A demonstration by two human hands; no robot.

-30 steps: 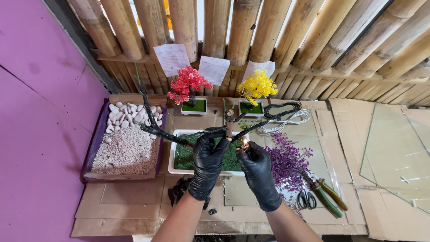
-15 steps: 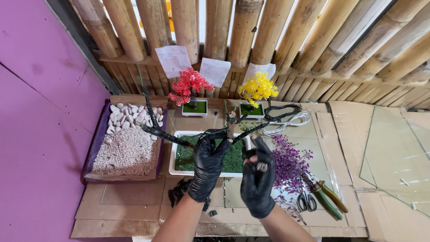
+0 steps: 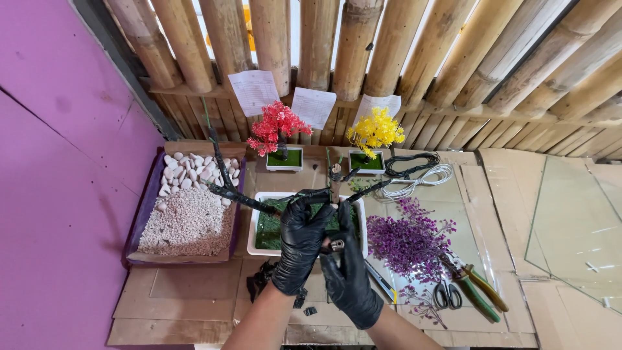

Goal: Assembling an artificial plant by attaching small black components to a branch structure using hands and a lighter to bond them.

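Observation:
A bare model tree of dark wrapped branches point(image 3: 236, 194) stands over a white rectangular pot point(image 3: 254, 223) lined with green moss, its short trunk point(image 3: 335, 181) upright. My left hand point(image 3: 301, 240), in a black glove, grips the branches just left of the trunk. Below the trunk, my right hand point(image 3: 350, 279), also in a black glove, is closed on a small lighter point(image 3: 337, 244) with a metal top. No flame shows.
A tray of white pebbles and gravel point(image 3: 188, 220) lies at left. Red point(image 3: 277, 126) and yellow point(image 3: 374, 129) model trees stand behind. Purple foliage point(image 3: 408, 240), pliers point(image 3: 476, 291), scissors point(image 3: 447, 295), coiled wire point(image 3: 414, 175) and a glass pane point(image 3: 576, 227) lie at right.
My right hand has dropped from the branch fork to below the trunk, turning its back up. The small flame seen there a second ago is gone. The left hand has stayed put.

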